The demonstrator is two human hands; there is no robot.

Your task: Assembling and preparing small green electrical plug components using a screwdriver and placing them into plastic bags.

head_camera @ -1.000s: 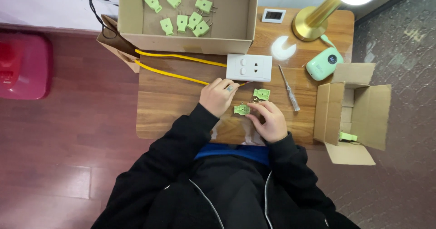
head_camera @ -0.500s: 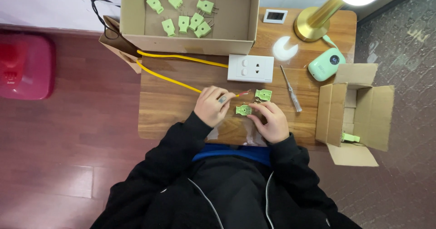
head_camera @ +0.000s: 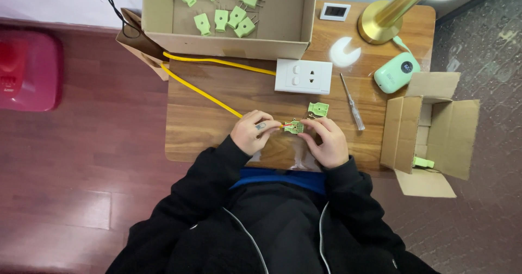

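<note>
Plug half (head_camera: 294, 126), pale green and open-faced, sits pinched between both hands just above the near edge of the bench (head_camera: 217, 132). The left hand (head_camera: 254, 131) is closed round the end of the yellow cable (head_camera: 206, 94), fingertips pressing it toward the plug, so the wire end meets the part at the gap between the hands. The right hand (head_camera: 326, 141) is closed on the plug's other side, thumb and fingers bracing it flat and face-up, which keeps the inside open to view from above. Whether the wire is already seated inside is too small to tell.

A second green piece (head_camera: 318, 109), likely the matching cover, lies just beyond the right hand, near enough to pick up without shifting. The screwdriver (head_camera: 352, 101) lies beside it, handle toward the person, also on the right-hand side. Farther back is a white socket plate (head_camera: 303, 76), with the cable running past it to the left and off toward a large cardboard box (head_camera: 228, 40) that holds several more green plugs (head_camera: 220, 19). A smaller open box (head_camera: 429, 127) stands at the bench's right end with one green plug (head_camera: 423, 162) on its flap. A brass lamp base (head_camera: 380, 24), a mint device (head_camera: 397, 73) and a white crescent object (head_camera: 346, 52) crowd the far right corner, well apart from the hands.
</note>
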